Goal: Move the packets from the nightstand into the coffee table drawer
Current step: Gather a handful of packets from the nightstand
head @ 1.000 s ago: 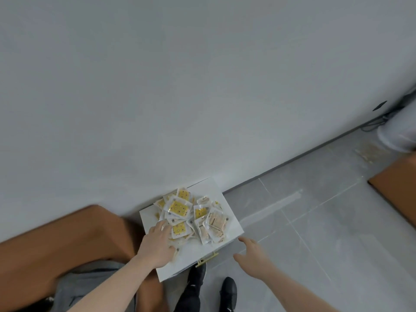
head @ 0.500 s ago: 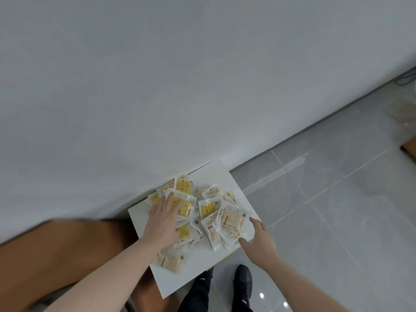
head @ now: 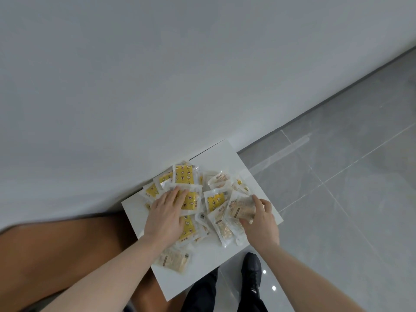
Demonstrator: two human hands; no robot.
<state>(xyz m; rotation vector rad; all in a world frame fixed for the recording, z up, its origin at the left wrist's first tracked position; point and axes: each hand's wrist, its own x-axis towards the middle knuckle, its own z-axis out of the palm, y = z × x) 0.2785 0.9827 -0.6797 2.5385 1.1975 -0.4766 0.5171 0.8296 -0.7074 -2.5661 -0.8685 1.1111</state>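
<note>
Left hand (head: 165,216) flat on the heap of packets (head: 191,199), fingers straight, pressing a yellow packet (head: 190,200). Heap spread over the white nightstand (head: 198,278), against the far wall. One beige packet (head: 174,260) apart, at the near edge. Right hand (head: 261,224) on the right side, fingers curled round a beige packet (head: 243,208).

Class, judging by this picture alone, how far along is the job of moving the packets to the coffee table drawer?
Done: nothing visible; the packets lie heaped on the nightstand. In hand: the right hand pinches a beige packet; the left hand rests flat on the yellow ones. Left: everything; no drawer is in view.
</note>
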